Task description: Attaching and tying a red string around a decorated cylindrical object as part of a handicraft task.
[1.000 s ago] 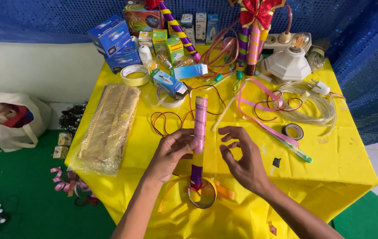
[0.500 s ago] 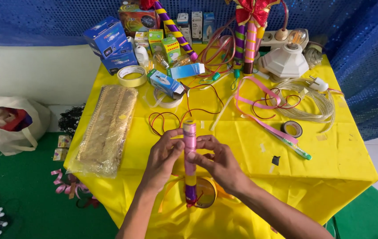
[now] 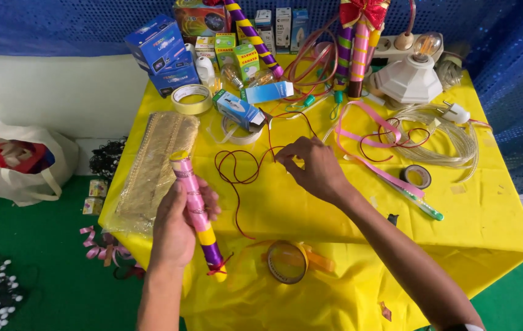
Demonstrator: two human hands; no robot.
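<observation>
My left hand (image 3: 178,224) grips a stick (image 3: 195,208) wrapped in pink, yellow and purple ribbon, held tilted over the near left part of the yellow table (image 3: 482,208). Thin red wire hangs from the stick's lower end. My right hand (image 3: 311,168) reaches over the middle of the table and pinches a loop of thin red wire (image 3: 240,168) that lies in coils on the cloth. A yellow tape roll (image 3: 287,262) sits near the front edge, between my forearms.
A gold fabric packet (image 3: 151,162) lies at the left. Small boxes (image 3: 163,52), a masking tape roll (image 3: 191,98), decorated sticks (image 3: 356,46), a white lamp base (image 3: 411,79), pink ribbon (image 3: 365,132), clear cable (image 3: 445,138) and black tape (image 3: 416,176) crowd the back and right. A bag (image 3: 16,162) sits on the floor.
Both hands were together on the upright stick. Now my left hand has carried it to the left and tilted it, and my right hand has let go and reached forward to the red wire.
</observation>
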